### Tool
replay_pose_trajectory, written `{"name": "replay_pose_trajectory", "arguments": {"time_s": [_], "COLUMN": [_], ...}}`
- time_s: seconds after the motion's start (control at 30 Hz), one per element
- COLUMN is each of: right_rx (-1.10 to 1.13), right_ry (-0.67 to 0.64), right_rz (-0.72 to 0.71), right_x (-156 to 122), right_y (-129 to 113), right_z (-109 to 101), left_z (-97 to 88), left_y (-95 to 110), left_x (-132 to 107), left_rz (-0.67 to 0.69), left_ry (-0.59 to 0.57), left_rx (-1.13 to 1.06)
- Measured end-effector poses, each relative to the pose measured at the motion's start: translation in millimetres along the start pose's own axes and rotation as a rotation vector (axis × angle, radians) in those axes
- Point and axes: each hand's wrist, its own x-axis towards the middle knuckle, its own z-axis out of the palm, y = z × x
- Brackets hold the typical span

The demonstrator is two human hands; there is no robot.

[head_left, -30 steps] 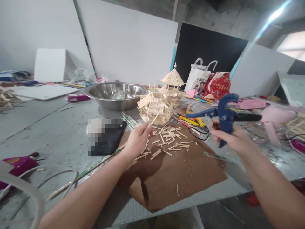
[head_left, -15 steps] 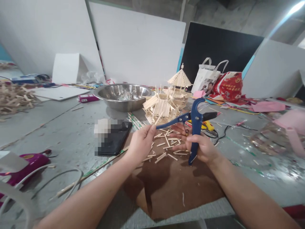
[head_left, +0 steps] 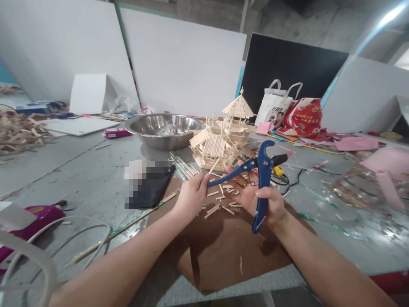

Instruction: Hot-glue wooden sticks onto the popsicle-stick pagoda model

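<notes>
My right hand (head_left: pixel 262 202) grips a blue cutter (head_left: pixel 260 179) with its handles spread apart, held above a brown sheet (head_left: pixel 223 243). My left hand (head_left: pixel 190 196) is closed in a pinch at the tip of the cutter's long handle; what it holds, if anything, is too small to see. Several short wooden sticks (head_left: pixel 223 196) lie scattered on the sheet beneath both hands. Just beyond them stands a small pavilion model (head_left: pixel 220 140) built of sticks.
A steel bowl (head_left: pixel 161 128) sits behind the model. A black phone (head_left: pixel 153 185) lies left of the sheet. White and red bags (head_left: pixel 287 111) stand at the back right. A purple tool (head_left: pixel 28 217) with a cable lies at the left. Stick scraps (head_left: pixel 15 132) pile far left.
My right hand swung the blue cutter in from the right to the middle, close to my left hand. The left hand stayed over the sticks.
</notes>
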Motion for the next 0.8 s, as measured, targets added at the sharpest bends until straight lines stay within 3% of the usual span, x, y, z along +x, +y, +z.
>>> {"name": "replay_pose_trajectory", "arguments": {"time_s": [0.2, 0.3, 0.4, 0.5, 0.6, 0.8], "right_rx": [-0.245, -0.668, -1.203, -1.585, -1.816, -1.858], "right_ry": [0.178, 0.4, 0.571, 0.497, 0.421, 0.36], "right_rz": [-0.144, -0.285, -0.272, -0.276, -0.313, -0.216], "right_x": [-3.3, -1.5, 0.3, 0.9, 0.6, -0.1], "right_y": [-13.5, -19.3, -17.0, -9.1, -1.8, 4.3], "right_z": [-3.4, -14.3, -23.3, -25.7, -24.2, -21.6], "left_z": [-2.3, -8.4, -12.4, -12.7, -11.5, -10.6], "left_y": [7.2, 2.2, -2.3, -0.4, 4.6, 7.9], "left_x": [-5.0, -1.6, 0.7, -1.0, -4.4, -6.6], "left_rz": [0.091, 0.072, 0.078, 0.109, 0.138, 0.15], "left_ry": [-0.073, -0.052, -0.042, -0.044, -0.056, -0.072], "left_rx": [-0.085, -0.139, -0.196, -0.206, -0.188, -0.19]}}
